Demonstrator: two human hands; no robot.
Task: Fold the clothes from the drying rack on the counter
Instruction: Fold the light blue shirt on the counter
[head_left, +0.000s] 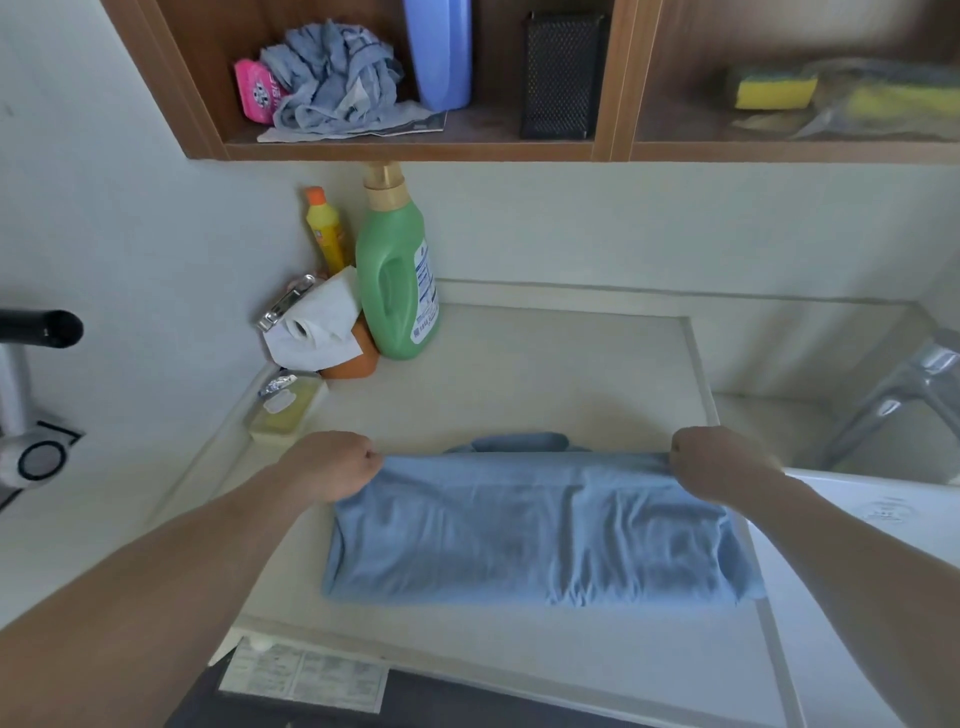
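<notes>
A light blue shirt (535, 530) lies on the pale counter (519, 374), folded into a wide band, with its collar showing at the far edge. My left hand (332, 467) pinches the far left corner of the folded cloth. At the far right corner, my right hand (722, 467) grips the same edge. Both corners are slightly raised off the counter. The drying rack is not in view.
A green detergent bottle (397, 275), a yellow bottle (326, 231), a paper roll (317, 322) and a soap dish (285, 410) crowd the counter's back left corner. A sink with a metal faucet (893, 395) lies to the right. Shelves above hold a grey rag (332, 83) and sponges (774, 91).
</notes>
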